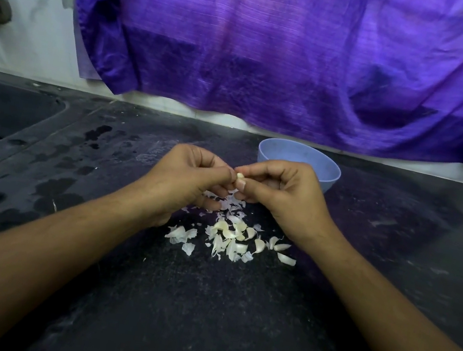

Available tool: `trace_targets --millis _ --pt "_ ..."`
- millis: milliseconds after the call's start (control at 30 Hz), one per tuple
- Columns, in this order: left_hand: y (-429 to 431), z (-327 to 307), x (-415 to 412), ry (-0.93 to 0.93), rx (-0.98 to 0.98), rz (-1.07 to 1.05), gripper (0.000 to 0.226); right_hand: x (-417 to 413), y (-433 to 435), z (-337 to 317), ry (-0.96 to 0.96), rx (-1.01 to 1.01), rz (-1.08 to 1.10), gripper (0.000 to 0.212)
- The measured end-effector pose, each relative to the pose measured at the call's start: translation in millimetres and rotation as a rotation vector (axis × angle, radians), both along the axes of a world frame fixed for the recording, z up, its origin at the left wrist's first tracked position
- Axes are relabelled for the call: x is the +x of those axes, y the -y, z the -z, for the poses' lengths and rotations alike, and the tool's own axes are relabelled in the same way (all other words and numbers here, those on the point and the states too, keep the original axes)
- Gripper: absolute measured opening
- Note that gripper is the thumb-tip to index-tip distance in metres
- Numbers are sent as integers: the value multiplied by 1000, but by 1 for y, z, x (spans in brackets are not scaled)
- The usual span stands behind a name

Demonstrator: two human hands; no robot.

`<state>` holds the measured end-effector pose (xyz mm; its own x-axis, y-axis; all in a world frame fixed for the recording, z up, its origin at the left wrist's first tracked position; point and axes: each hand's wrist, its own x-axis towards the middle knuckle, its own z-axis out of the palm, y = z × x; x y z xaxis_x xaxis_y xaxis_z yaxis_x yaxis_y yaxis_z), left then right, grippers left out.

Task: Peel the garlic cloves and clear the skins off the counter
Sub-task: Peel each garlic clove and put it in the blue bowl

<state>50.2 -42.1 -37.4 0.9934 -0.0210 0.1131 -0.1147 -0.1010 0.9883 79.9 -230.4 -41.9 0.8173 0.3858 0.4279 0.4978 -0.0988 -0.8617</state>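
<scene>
We held one garlic clove point(239, 175) up above the dark counter point(203, 307), pinched between both hands near the middle of the scene. Our left hand point(189, 182) curled its fingers and thumb round the clove's left side, while our right hand point(277, 193) gripped it from the right, its thumb point(248, 184) pressed against the clove's near face. Only a small pale part of the clove showed between the fingertips, so we could not tell how much skin was on it.

Just below and nearer than the hands, a loose heap of cloves point(237, 238) lay on the counter, mixed with thin white skins point(184, 236) scattered to the left and far side of the heap. A few cloves point(283, 252) lay slightly apart at the right edge.

Beyond our right hand stood a light blue bowl point(299, 159), partly hidden by the knuckles; we could not see what it held. To the far left the counter dropped into a dark sink point(0, 114), with wet patches point(55, 190) beside it. A purple cloth point(275, 45) hung along the far wall.
</scene>
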Motion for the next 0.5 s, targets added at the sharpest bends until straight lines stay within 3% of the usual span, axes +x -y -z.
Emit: trace_targets --millis 300,500 --pt "-3 4 2 20 94 11 18 -3 -1 -3 -144 169 14 17" --pt "-4 4 -1 254 311 -85 11 -4 0 -5 -226 201 36 14"
